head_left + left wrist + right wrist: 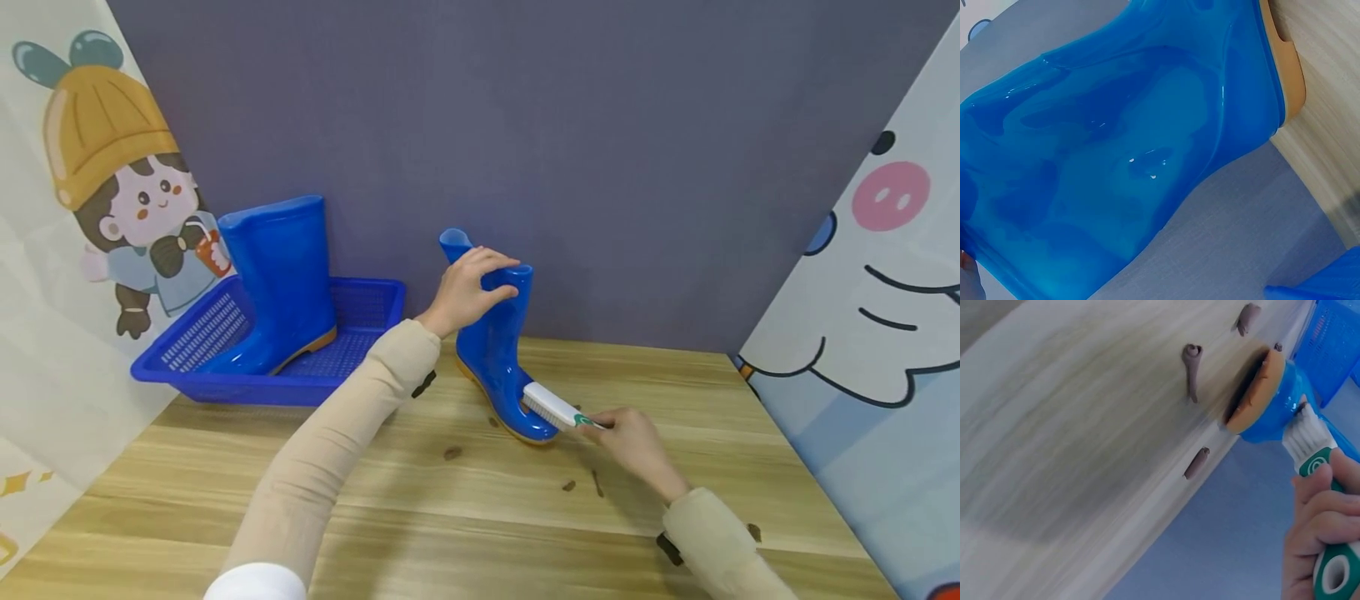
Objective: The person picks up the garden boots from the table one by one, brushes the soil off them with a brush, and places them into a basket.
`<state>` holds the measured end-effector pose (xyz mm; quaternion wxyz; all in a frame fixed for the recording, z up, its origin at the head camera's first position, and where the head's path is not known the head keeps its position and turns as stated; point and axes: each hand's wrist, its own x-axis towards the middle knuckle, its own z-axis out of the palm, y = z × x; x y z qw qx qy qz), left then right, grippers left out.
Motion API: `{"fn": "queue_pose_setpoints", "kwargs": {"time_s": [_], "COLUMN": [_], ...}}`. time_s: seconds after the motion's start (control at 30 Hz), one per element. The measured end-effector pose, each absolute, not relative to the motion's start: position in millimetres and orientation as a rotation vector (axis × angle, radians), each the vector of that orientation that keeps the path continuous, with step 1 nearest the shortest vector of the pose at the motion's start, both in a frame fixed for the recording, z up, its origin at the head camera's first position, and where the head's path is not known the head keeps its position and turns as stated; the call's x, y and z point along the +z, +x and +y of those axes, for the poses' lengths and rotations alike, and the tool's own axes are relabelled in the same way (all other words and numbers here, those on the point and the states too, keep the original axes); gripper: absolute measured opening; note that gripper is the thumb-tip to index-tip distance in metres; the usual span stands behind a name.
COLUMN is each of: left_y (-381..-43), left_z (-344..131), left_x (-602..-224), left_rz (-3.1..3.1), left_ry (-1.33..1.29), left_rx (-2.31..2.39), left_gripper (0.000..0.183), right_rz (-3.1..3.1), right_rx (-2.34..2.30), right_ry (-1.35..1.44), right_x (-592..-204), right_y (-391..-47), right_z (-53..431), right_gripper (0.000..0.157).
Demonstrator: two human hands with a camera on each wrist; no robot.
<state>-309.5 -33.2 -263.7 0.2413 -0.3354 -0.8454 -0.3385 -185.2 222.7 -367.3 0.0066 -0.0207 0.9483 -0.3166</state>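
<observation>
A glossy blue rain boot (491,354) with a tan sole stands on the wooden table, its toe pointing toward the right front. My left hand (471,290) grips the boot's top, fingers over the rim and thumb on the near side. In the left wrist view the boot's shaft (1116,144) fills most of the picture, with a bit of hand at the lower left edge. My right hand (633,446) holds a white and green scrub brush (551,404) by its handle. The brush's bristles (1307,434) lie against the upper of the boot near the toe.
At the left stands a blue plastic basket (187,385) with a second blue boot (281,279) upright in it. Several small brown pieces, such as this curled one (1192,372), lie on the table (450,533) around the boot. A grey wall (600,167) rises behind.
</observation>
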Motion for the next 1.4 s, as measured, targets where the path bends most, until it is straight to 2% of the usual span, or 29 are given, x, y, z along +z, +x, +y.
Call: {"fn": "queue_pose_setpoints", "kwargs": {"time_s": [0.9, 1.4], "left_y": [-307, -306], "left_z": [-30, -29], "left_x": [-263, -263], "left_rz": [-2.322, -2.334], "left_ry": [-0.896, -0.885], "left_rx": [-0.919, -0.909], "left_gripper": [0.039, 0.039], "right_rz": [2.893, 3.023], "right_rx": [-1.297, -1.148], "right_ry": [0.059, -0.051], "right_x": [-376, -377], "right_y": [-207, -185], "right_z": [207, 211], "right_gripper": [0.030, 0.026]}}
